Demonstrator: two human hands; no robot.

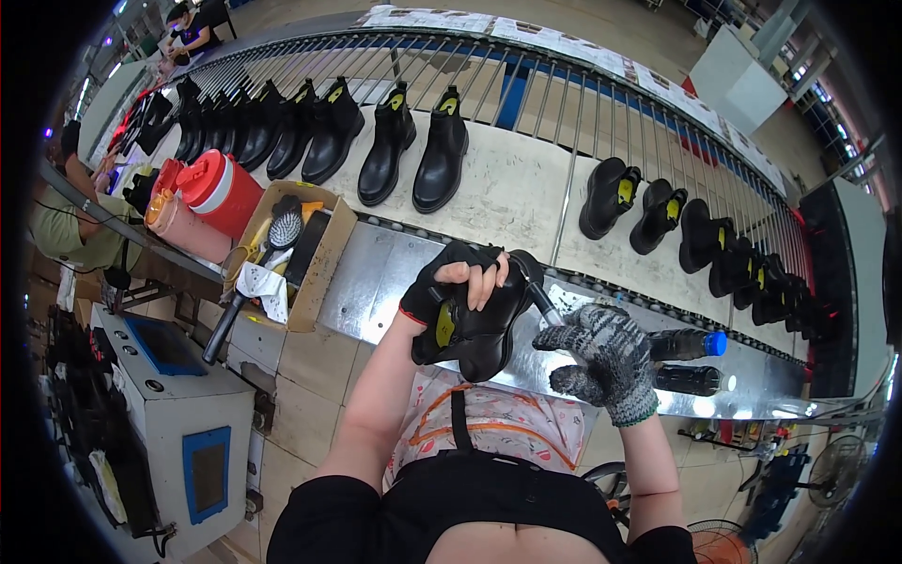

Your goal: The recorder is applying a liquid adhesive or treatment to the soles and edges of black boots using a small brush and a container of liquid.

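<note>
At the far left stands a grey metal machine cabinet with blue panels (174, 414). Beside it on the worktop (376, 282) sits an open cardboard box (315, 273) with a black bristle brush (282, 230) in it, next to a red and white drinks jug (221, 193). The left hand (451, 287), in a black fingerless glove, is clamped over the top of a black rubber ankle boot (474, 329) held above the worktop's metal edge. The right hand (601, 362), in a grey knitted glove, is closed on a dark-handled tool (545, 301) touching the boot. Behind, rows of black boots (413, 141) stand on the conveyor.
</note>
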